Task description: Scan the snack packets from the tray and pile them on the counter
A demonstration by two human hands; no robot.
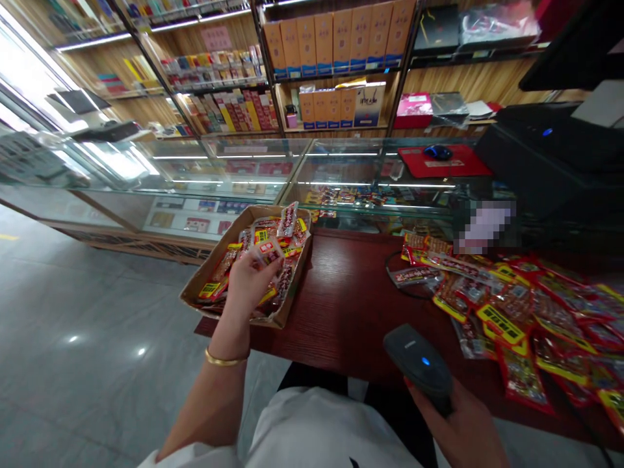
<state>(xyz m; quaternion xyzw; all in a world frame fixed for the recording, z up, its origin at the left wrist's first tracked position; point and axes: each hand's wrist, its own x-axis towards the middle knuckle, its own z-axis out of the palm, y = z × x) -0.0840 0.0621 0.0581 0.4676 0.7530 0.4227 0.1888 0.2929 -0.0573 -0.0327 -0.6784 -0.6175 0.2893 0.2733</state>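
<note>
My left hand is over a shallow cardboard box at the table's left end. Its fingers are closed on a small snack packet with clear and reddish printing. Several more snack packets in red, yellow and clear plastic fill the box beneath it. In my right hand is a dark barcode scanner with a blue light lit on top. The scanner is held above the table's front edge, its head pointing up and left. Part of its grip is hidden by my fingers.
A large pile of snack packets covers the right of the dark red table. Behind stands a glass display counter carrying a mouse on a red mat. Black equipment stands at right; stocked shelves line the wall.
</note>
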